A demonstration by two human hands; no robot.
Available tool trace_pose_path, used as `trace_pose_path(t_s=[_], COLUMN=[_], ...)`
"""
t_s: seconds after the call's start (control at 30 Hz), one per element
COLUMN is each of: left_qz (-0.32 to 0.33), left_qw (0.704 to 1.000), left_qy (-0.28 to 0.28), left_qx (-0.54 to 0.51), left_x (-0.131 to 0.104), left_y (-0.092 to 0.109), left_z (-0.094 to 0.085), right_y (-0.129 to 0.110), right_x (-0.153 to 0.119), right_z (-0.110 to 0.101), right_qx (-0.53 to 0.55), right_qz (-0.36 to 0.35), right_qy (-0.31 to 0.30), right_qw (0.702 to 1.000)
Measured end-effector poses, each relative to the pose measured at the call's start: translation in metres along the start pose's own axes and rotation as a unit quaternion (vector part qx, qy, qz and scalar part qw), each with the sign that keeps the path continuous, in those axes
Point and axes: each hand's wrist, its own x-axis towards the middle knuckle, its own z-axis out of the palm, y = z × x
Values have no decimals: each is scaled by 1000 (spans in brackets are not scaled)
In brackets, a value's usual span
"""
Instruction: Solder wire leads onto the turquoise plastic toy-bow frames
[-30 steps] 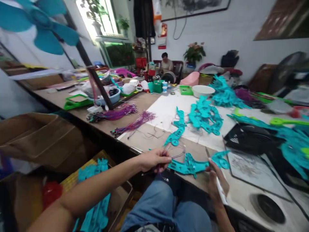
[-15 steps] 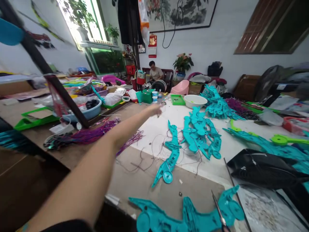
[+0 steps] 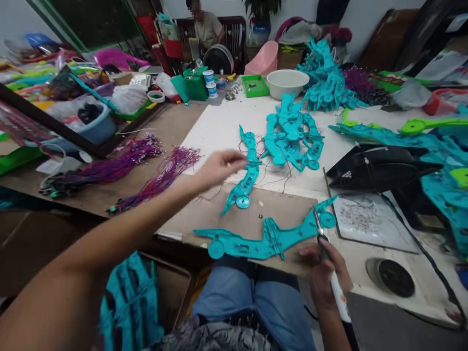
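My left hand (image 3: 222, 168) is raised over the table, fingers drawn together and slightly blurred. What they pinch, if anything, is too small to see. Just beyond its fingertips lies a narrow teal plastic part (image 3: 251, 174) with thin wires around it. My right hand (image 3: 323, 270) grips a soldering iron (image 3: 339, 298) with a white handle, its metal tip slanting up over the right end of another teal plastic part (image 3: 256, 247). That part rests along the table's front edge, between my hands. A tiny square component (image 3: 260, 216) sits behind it.
Bundles of purple-red wires (image 3: 175, 168) lie left. Teal parts are piled behind (image 3: 292, 131) and farther back (image 3: 325, 78). A black cover (image 3: 380, 168) and a small round tin (image 3: 395, 277) stand right. A white basin (image 3: 287, 84) is at the back, where a person (image 3: 208, 29) sits.
My view has tilted down. My left hand has come back from its far reach towards the small containers to above the nearer table. My right hand and the iron's handle have come into view.
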Motion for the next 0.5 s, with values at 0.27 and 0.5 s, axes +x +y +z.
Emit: trace_pose_path(t_s=[0.27,0.5], left_qz=[63,75], left_qw=[953,934], left_qy=[-94,-47], left_qx=[282,346], left_x=[-172,-170], left_y=[-52,-69], left_z=[57,56], right_y=[0,21], right_x=[39,43], right_z=[1,25], right_qx=[-188,-236], right_qz=[-264,-341], right_qy=[-168,-280], right_qw=[931,866])
